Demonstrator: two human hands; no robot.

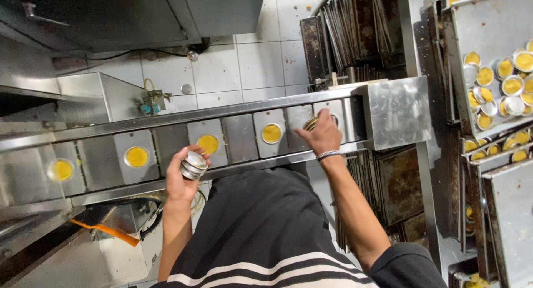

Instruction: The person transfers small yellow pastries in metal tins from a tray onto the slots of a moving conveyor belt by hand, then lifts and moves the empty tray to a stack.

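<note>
Head | left hand (183, 174) holds tin stack (194, 165) | right hand (322, 135) apparently setting tin (312, 123)

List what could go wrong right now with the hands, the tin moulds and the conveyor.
1. The right hand rests on a tin mould beside the steel housing; fingers might get pinched there.
2. The left hand grips a stack of empty moulds over the conveyor; one could slip onto a filled mould.
</note>
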